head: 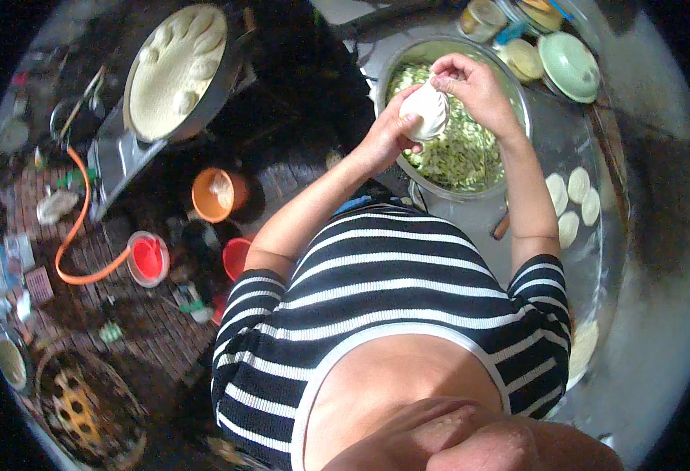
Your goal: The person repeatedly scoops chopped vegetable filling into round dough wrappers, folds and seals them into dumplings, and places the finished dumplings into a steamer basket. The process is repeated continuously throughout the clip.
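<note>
A white pleated dough bun [426,113] rests in my left hand [393,130], with the thumb on its near side. My right hand [475,93] pinches the tip of the same bun between thumb and fingers. Both hands are above a large metal bowl [528,112] that holds chopped green and pale filling [465,156]. Several flat dough rounds [579,185] lie on the metal worktop right of the bowl. At the upper left, pleated buns [186,102] sit around the edge of a round steamer [159,118] with a pale lining.
A green lid or bowl [568,66] and some containers [481,20] stand beyond the filling bowl. A brown handle [501,227] lies near my right forearm. On the left are an orange bucket [212,194], a red container [146,258] and an orange hose [80,235] over the brick floor.
</note>
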The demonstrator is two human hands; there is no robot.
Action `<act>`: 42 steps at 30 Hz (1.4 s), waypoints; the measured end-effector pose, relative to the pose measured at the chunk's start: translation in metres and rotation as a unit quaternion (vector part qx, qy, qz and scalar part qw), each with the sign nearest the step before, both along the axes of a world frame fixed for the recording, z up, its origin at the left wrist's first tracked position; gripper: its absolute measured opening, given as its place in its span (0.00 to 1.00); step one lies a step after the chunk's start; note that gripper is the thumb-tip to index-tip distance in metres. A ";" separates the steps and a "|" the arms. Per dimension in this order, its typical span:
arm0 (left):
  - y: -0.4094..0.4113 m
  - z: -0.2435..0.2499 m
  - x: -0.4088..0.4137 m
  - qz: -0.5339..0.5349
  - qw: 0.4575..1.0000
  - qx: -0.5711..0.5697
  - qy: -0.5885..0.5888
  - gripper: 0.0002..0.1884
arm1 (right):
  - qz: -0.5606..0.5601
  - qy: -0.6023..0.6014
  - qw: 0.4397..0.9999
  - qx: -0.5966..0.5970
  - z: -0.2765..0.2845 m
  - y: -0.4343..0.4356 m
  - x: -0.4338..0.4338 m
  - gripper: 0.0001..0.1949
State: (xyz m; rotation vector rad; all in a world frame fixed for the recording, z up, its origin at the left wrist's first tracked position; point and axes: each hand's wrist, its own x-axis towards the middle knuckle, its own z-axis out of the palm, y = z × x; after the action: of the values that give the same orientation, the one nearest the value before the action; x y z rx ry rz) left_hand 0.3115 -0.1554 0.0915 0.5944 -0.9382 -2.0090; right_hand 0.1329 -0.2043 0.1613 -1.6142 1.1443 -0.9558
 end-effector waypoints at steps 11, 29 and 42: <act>-0.031 -0.038 0.149 -0.094 0.834 0.305 0.449 0.44 | 0.182 -0.130 0.941 0.253 -0.061 -0.082 0.165 0.11; -0.084 -0.071 0.455 0.410 0.830 0.308 0.222 0.28 | 0.329 0.201 0.900 -0.204 -0.093 -0.123 0.517 0.40; -0.038 -0.073 0.554 0.556 0.780 0.230 0.170 0.29 | 0.221 0.186 0.930 -0.225 -0.160 -0.167 0.672 0.31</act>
State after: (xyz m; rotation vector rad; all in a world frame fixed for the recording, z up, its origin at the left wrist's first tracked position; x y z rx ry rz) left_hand 0.8653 -0.1934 0.0184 0.7583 0.2037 -1.1269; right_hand 0.8052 -0.3712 0.0014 -2.3805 0.7639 -0.6517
